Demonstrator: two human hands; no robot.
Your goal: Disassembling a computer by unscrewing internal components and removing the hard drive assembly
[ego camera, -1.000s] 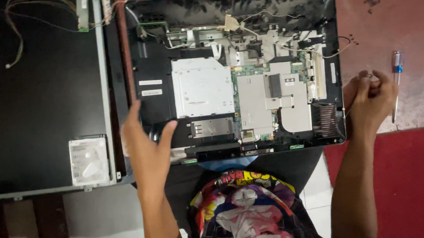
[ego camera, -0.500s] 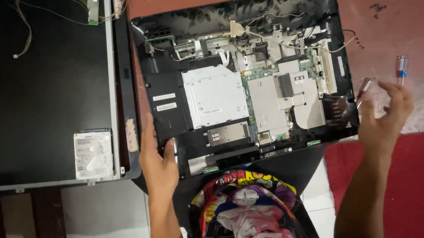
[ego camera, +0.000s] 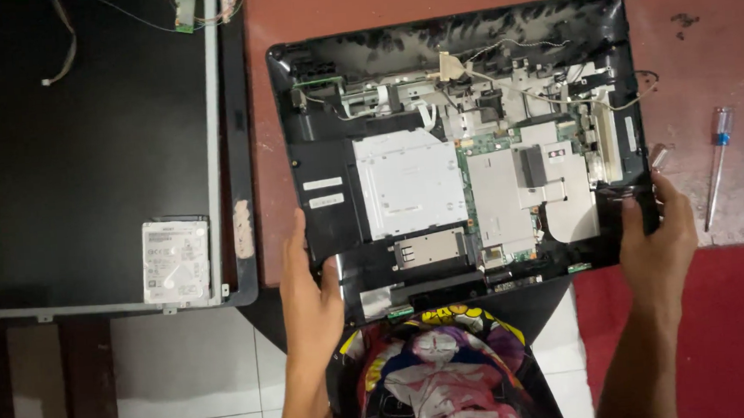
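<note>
Screwdriver (ego camera: pixel 719 166) down, chassis (ego camera: pixel 329 203) newly two-handed

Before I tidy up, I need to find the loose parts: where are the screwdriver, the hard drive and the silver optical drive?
screwdriver (ego camera: pixel 718 158): head view, on its clear handle near the blue band.
hard drive (ego camera: pixel 175 261): head view, middle of its labelled top face.
silver optical drive (ego camera: pixel 411 183): head view, centre of its metal cover.
</note>
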